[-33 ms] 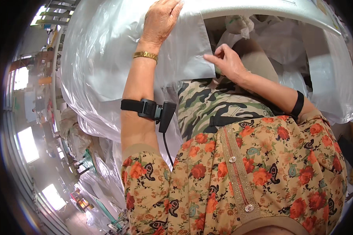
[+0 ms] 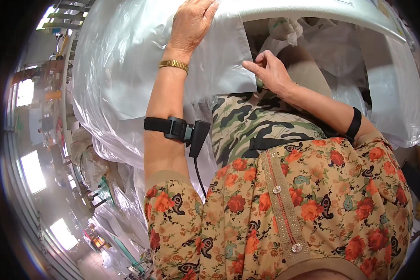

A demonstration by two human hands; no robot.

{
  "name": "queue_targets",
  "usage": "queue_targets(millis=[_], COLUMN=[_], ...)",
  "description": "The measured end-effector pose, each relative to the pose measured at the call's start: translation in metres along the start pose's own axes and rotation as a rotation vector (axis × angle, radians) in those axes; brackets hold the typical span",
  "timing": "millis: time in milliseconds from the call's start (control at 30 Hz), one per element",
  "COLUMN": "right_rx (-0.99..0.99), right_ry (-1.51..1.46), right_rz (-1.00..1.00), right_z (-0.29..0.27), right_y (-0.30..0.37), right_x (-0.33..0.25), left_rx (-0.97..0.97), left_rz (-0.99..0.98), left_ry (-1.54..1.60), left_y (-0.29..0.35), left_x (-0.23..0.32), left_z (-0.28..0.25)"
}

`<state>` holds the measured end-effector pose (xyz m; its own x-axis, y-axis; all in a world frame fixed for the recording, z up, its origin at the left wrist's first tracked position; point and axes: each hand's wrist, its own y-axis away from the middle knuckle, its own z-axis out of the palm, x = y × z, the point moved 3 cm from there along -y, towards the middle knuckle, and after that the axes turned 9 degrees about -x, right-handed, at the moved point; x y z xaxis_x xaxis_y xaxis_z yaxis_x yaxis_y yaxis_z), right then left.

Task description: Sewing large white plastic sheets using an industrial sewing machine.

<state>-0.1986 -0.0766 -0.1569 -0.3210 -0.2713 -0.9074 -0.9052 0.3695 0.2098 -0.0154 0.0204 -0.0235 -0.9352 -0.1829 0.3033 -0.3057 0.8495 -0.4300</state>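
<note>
My left hand (image 2: 191,25) rests on a stack of pale, translucent plastic sheets or bags (image 2: 126,70). Its fingertips run past the upper edge of the view, so what they do is hidden. Close to the right edge of the top sheet is my right hand (image 2: 274,74). Its thumb stretches left over that edge and the other fingers are bent, with a gap between them and the thumb. Nothing shows in it, and I cannot tell whether the thumb touches the plastic. Camouflage-patterned cloth (image 2: 261,119) covers my lap beneath.
A pale, smooth curved edge (image 2: 312,10) arches across the top right, with plastic hanging at its right end (image 2: 396,93). Below it is a knotted whitish bag (image 2: 284,30). More crumpled plastic (image 2: 121,205) lies at the left, beside a black device (image 2: 199,139) strapped to my left arm.
My right hand has risen very slightly, thumb included. The left hand looks the same.
</note>
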Motion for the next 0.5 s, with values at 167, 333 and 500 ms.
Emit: queue_targets(millis=[167, 333, 500], right_rx=[-0.129, -0.438, -0.345], right_ry=[-0.12, -0.263, -0.311], right_rz=[-0.062, -0.199, -0.353], right_z=[0.017, 0.013, -0.003], right_y=[-0.016, 0.027, 0.05], right_x=[-0.009, -0.048, -0.078], left_rx=[0.03, 0.042, 0.034], left_rz=[0.037, 0.1, 0.099], left_ry=[-0.056, -0.064, -0.085], left_y=[-0.007, -0.007, -0.001], left_x=[-0.004, -0.006, -0.006], left_z=[0.005, 0.005, 0.003])
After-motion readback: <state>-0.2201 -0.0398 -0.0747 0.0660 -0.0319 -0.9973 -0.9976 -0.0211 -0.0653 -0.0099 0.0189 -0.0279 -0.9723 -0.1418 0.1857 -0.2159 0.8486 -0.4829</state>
